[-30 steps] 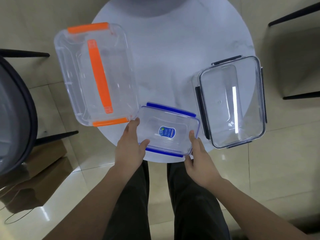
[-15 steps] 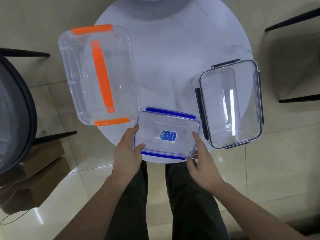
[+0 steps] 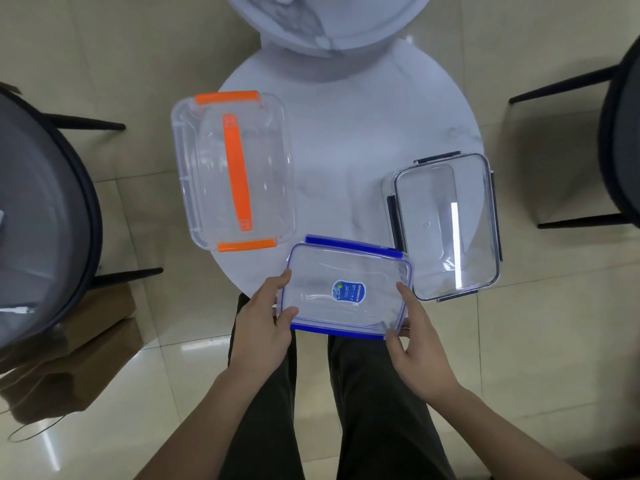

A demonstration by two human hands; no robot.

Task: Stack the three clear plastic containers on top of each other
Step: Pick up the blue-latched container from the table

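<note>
You hold the blue box [image 3: 348, 289] at the near edge of the round counter [image 3: 346, 133], between both hands. Your left hand [image 3: 265, 318] pinches its left short side, thumb on the lid and fingers under. Your right hand [image 3: 414, 332] closes its grip on the right near corner. The orange box [image 3: 235, 171] lies on the counter at the left, the black box [image 3: 445, 226] at the right, just beside the blue box.

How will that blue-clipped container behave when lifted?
The blue-clipped container looks empty and see-through, so probably light. Its smooth clear walls may be slippery; the left hand and right hand hold opposite ends. It appears rigid, unlikely to flex.
</note>
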